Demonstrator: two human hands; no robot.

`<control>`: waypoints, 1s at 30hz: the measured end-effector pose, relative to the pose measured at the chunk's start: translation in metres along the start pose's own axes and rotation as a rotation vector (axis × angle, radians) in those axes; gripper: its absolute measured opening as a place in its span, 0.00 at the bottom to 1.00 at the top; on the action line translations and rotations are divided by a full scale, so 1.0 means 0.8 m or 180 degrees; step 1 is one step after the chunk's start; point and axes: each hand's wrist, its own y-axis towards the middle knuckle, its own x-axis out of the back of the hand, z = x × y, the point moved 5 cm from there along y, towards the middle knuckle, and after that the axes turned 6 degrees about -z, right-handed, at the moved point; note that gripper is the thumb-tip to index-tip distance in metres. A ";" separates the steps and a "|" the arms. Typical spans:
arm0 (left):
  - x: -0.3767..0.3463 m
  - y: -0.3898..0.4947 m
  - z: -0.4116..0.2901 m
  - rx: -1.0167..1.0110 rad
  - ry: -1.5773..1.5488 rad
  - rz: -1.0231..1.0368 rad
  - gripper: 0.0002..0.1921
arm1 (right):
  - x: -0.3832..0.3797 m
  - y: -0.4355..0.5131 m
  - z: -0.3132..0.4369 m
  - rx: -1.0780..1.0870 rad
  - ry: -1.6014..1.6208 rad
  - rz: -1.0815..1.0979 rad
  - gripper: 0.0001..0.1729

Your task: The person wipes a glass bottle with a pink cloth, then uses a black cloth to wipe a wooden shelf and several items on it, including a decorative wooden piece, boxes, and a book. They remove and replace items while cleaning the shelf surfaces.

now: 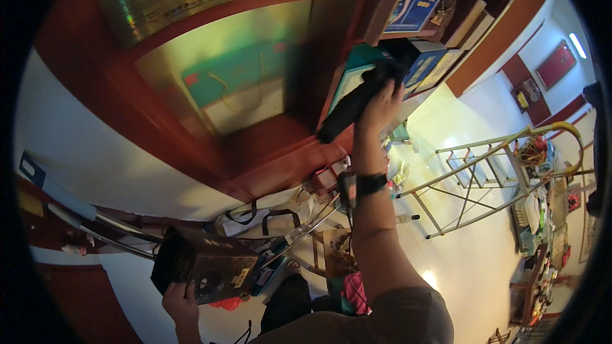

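Note:
My right hand (381,105) is raised at the cabinet and grips a long, soft-looking black object (351,102), too dark and blurred to name more exactly. Behind that object, gift boxes stand in a cabinet compartment, among them a dark blue box (424,64) and a green and white box (351,74). Low on the left, my left hand (181,302) holds a dark printed box (224,267) by its lower edge. The near end of this box looks black inside and may be uncovered. A black watch (372,183) is on my right wrist.
The wooden cabinet (191,162) has a glass pane with a green bag (239,79) behind it. A folding stepladder (473,177) stands right. Metal handle bars (114,234) reach in from the left. Below are a fabric tote bag (282,210), a wooden stool (330,248) and floor clutter.

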 end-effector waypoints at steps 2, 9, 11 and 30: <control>0.002 0.000 0.002 -0.0100 0.0110 0.0093 0.09 | 0.000 0.072 -0.022 0.0538 -0.0904 0.0085 0.21; 0.001 -0.002 0.006 -0.0088 -0.0142 -0.0023 0.13 | -0.085 0.250 -0.093 -0.1122 0.1213 0.0974 0.18; 0.000 -0.003 0.006 -0.0051 -0.0113 0.0006 0.13 | -0.085 0.228 -0.082 -0.0688 0.0573 0.0733 0.18; 0.012 -0.002 -0.059 -0.0711 -0.0189 0.0049 0.07 | -0.046 -0.047 0.107 0.0737 0.0260 0.1076 0.22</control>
